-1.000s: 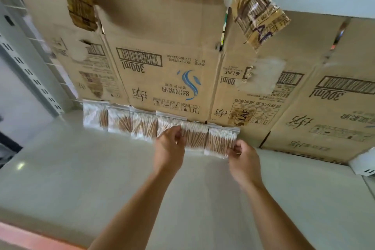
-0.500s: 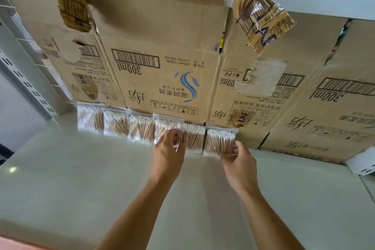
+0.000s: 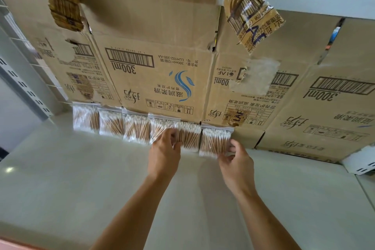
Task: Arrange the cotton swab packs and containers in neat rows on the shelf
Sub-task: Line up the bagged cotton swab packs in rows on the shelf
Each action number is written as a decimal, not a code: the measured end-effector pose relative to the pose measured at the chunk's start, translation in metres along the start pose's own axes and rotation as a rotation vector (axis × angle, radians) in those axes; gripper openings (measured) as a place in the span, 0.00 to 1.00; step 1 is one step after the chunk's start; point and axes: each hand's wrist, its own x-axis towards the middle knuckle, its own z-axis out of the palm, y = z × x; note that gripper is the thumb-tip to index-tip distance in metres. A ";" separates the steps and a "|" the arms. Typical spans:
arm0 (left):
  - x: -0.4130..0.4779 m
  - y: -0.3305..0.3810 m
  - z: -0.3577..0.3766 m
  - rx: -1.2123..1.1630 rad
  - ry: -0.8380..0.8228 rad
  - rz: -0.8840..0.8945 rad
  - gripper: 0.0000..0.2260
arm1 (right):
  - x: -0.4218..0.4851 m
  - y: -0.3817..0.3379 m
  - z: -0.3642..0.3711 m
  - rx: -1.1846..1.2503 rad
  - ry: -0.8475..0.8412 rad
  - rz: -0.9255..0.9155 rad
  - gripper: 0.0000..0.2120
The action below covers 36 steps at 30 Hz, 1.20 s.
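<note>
6 cotton swab packs (image 3: 138, 128) stand in 1 row along the back of the shelf (image 3: 81, 178), leaning on the flattened cardboard sheets (image 3: 154, 26) that line its rear. The first 3 from the left sit edge to edge.

The hands are apart, each busy at the right end of the row. The left hand (image 3: 164, 156) has its fingertips curled onto the seam where the 4th pack (image 3: 159, 126) meets the 5th pack (image 3: 189, 135) — whether it pinches one of them or only presses there I cannot tell. The right hand (image 3: 237, 163) pinches the right edge of the 6th pack (image 3: 215, 140), which sits a little nearer the shelf front than its neighbours.

The step in hand looks like squaring up the last 2 packs against the rest. Next, I judge, the 6th pack wants nudging back and leftward until it is flush with the 5th — gently, since the soft bags could tip or overlap. No containers show in this view.
</note>
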 end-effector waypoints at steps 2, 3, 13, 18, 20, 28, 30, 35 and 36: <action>0.001 0.000 -0.002 -0.001 -0.015 -0.050 0.06 | 0.000 0.000 0.000 -0.007 0.009 -0.003 0.23; 0.001 0.001 -0.004 0.002 -0.019 -0.077 0.05 | -0.001 0.000 0.000 -0.010 0.015 -0.004 0.24; -0.005 0.000 -0.008 0.085 -0.104 -0.167 0.11 | -0.009 0.003 0.004 -0.032 0.063 0.009 0.27; -0.014 0.000 -0.008 0.081 -0.109 -0.163 0.14 | -0.016 0.007 -0.001 -0.028 0.063 0.015 0.27; -0.018 0.000 -0.008 0.083 -0.110 -0.156 0.15 | -0.020 0.008 -0.003 -0.042 0.057 0.012 0.27; -0.015 0.005 -0.009 0.106 -0.178 -0.287 0.15 | -0.027 0.005 -0.003 -0.046 0.047 -0.017 0.28; -0.014 0.006 -0.008 0.116 -0.172 -0.302 0.14 | -0.030 0.006 -0.005 -0.045 0.038 -0.022 0.28; -0.014 0.004 -0.011 0.136 -0.151 -0.247 0.05 | -0.037 0.015 -0.013 -0.056 0.011 -0.017 0.26; -0.014 0.003 -0.013 0.132 -0.145 -0.225 0.03 | -0.037 0.016 -0.015 -0.055 0.010 -0.015 0.26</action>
